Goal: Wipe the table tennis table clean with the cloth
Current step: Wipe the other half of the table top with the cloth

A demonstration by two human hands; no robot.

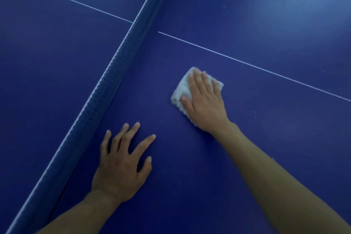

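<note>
The right hand [205, 104] lies flat on the cloth [180, 91], fingers straight. It presses the cloth down so it can rub the table [266, 138]. The left hand [121, 165] is flat too, fingers spread wide, likely to prop the person up as they lean in. The hands are apart. The cloth sits at 1 o'clock from the left hand. The net [114, 74] runs past at 10 o'clock of both hands. A white line [247, 63] passes at 12 o'clock of the cloth.
</note>
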